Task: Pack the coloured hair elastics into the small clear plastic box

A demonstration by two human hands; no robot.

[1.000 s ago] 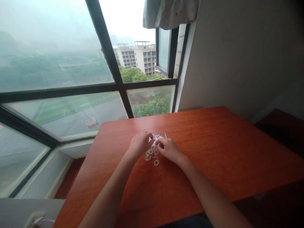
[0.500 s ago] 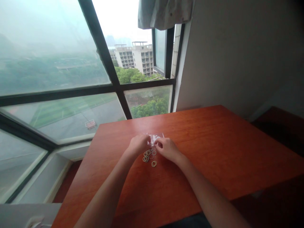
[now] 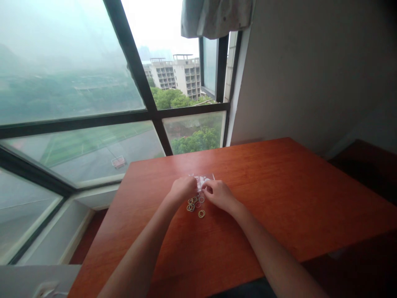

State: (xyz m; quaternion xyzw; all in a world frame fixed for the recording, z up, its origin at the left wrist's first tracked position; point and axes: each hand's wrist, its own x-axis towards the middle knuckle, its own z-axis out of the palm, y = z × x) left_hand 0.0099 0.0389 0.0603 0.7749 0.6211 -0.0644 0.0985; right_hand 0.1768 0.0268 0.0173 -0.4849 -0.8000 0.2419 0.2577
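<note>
Both my hands meet over the middle of a reddish wooden table (image 3: 279,194). My left hand (image 3: 182,189) and my right hand (image 3: 219,193) each pinch an edge of a small clear plastic bag (image 3: 201,181), fingers closed on it. Just below the bag, between my wrists, lies a little heap of several small rubber bands (image 3: 194,203), tan with one or two reddish ones. One band (image 3: 201,213) lies apart, nearest to me. What is inside the bag is too small to make out.
A large window with a dark frame (image 3: 149,111) runs along the table's far left side. A grey wall (image 3: 310,74) stands behind the table on the right, with a bunched curtain (image 3: 217,16) above. A dark piece of furniture (image 3: 369,165) sits at right.
My hands have drawn slightly closer together on the bag. The view has shifted a little; the rubber bands have stayed where they were.
</note>
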